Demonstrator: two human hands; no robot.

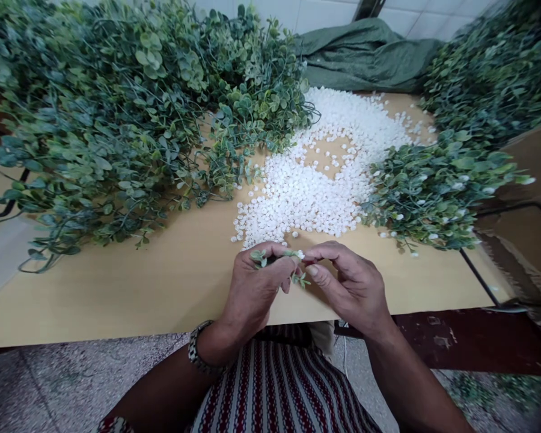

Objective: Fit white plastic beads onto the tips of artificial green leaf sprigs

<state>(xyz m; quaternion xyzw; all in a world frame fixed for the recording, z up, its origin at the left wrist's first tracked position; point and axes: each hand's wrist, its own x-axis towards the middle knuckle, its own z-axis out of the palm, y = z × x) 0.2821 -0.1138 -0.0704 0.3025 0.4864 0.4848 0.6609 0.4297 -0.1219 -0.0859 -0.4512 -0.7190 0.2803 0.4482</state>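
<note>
Near the front edge of the table, my left hand [261, 279] is closed around an artificial green sprig [300, 280], whose small leaves stick out on both sides of the fingers. A small white bead-like piece [300, 255] sits at the sprig's tip, just past my left thumb. My right hand [354, 285] is pinched close beside that tip. A bit of dark red shows between its finger and thumb, too small to name. Right behind my hands spreads a large pile of loose white pieces [293, 192].
Large heaps of artificial greenery [117, 120] cover the table's left and back. A bunch with white tips [446, 186] lies at right, with more foliage [500, 72] behind it. A green cloth sack [365, 57] rests against the tiled wall. A cardboard box [532, 228] stands far right.
</note>
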